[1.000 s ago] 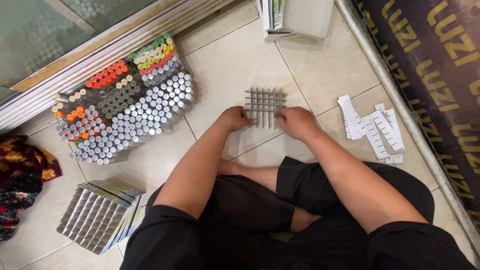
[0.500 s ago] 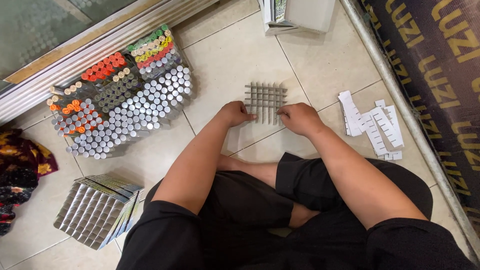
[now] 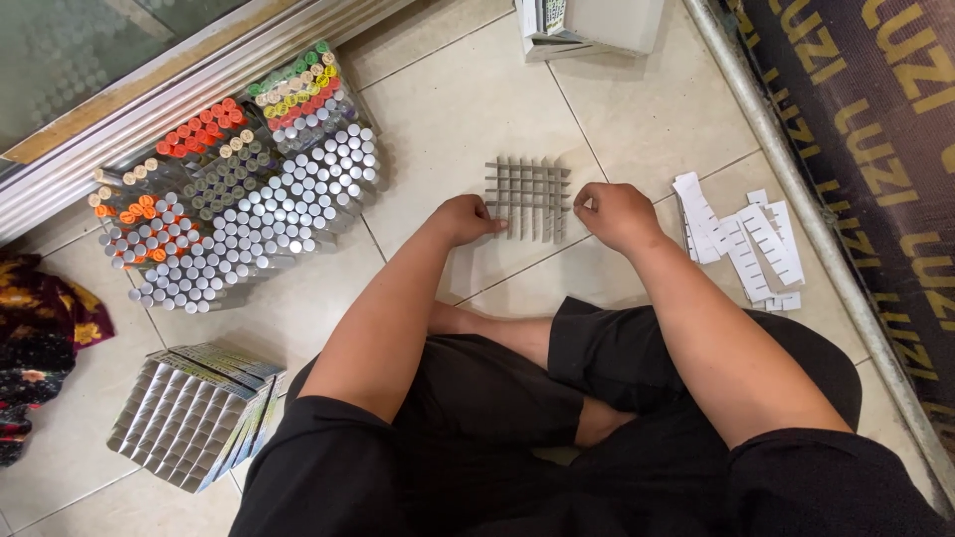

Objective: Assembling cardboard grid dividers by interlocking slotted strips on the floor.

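A grey cardboard divider grid (image 3: 528,196) of crossed strips lies flat on the tiled floor in front of me. My left hand (image 3: 468,217) pinches its left edge with closed fingers. My right hand (image 3: 615,213) grips its right edge, fingers curled on the strip ends. Both forearms reach forward over my crossed legs in black shorts.
A big cluster of upright tubes (image 3: 239,204) with silver, orange, green and yellow caps stands at the left. A stack of folded divider grids (image 3: 189,416) lies at lower left. Loose white slotted strips (image 3: 746,244) lie at the right. A white box (image 3: 587,25) is ahead; patterned cloth (image 3: 40,343) far left.
Both hands have shifted slightly outward on the grid, to its left and right edges. The grid stays on the floor in the same place.
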